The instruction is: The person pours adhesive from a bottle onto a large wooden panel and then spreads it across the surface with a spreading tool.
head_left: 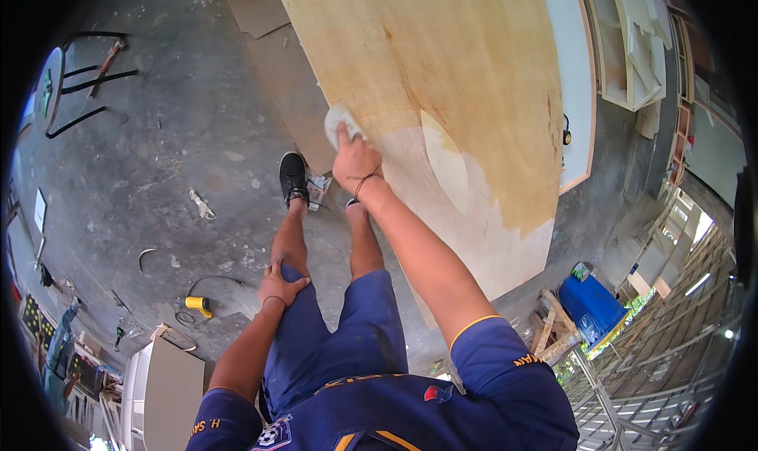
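Observation:
A large wooden sheet [474, 80] lies in front of me, partly coated in a yellowish wet-looking film, with a paler bare area near me. My right hand [357, 163] is closed on a white cloth pad [338, 125], pressed at the sheet's left edge where coated and pale wood meet. A pale curved patch [444, 163] shows within the coating. My left hand [282, 284] rests on my left knee, its fingers spread over the blue shorts, holding nothing.
Brown cardboard [280, 80] lies on the grey floor beside the sheet. A round stool [51, 90] lies tipped over at far left. A yellow power tool [199, 305] with a cord sits on the floor. A blue barrel [592, 305] and a wooden cabinet frame [624, 44] are at right.

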A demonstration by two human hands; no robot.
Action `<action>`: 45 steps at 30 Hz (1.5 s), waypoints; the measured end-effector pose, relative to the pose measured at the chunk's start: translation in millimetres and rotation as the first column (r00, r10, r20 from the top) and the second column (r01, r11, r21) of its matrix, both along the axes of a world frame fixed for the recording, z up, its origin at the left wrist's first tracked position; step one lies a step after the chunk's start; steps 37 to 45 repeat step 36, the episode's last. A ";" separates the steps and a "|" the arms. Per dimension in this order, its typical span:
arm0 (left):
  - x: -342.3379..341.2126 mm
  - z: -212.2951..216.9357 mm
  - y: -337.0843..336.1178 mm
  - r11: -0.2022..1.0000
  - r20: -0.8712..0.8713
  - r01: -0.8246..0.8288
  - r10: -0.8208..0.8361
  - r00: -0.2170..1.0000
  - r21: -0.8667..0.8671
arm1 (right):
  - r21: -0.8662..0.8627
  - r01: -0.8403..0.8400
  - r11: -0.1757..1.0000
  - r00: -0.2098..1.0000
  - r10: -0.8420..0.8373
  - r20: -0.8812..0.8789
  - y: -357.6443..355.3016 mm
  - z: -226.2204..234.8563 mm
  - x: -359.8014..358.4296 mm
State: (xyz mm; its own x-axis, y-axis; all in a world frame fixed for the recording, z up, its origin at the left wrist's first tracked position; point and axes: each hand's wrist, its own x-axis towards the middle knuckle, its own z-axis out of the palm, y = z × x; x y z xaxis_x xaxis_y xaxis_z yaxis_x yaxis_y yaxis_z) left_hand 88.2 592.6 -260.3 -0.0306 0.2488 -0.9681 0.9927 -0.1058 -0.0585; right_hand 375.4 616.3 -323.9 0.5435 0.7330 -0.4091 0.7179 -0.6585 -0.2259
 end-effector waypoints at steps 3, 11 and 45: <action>-8.1 2.9 4.1 1.000 -0.008 -0.024 0.024 1.000 -0.004 | -0.095 -0.062 0.994 0.893 0.013 -0.450 6.6 20.9 -15.8; -10.9 -0.6 20.0 0.999 0.047 -0.038 0.039 0.998 -0.031 | -0.093 0.402 0.911 0.915 -0.404 -0.007 -49.3 40.4 126.6; -26.1 -0.7 -20.1 0.999 0.015 0.041 -0.040 0.999 -0.036 | -0.307 0.021 0.951 0.989 -0.064 -0.133 -46.7 10.6 25.1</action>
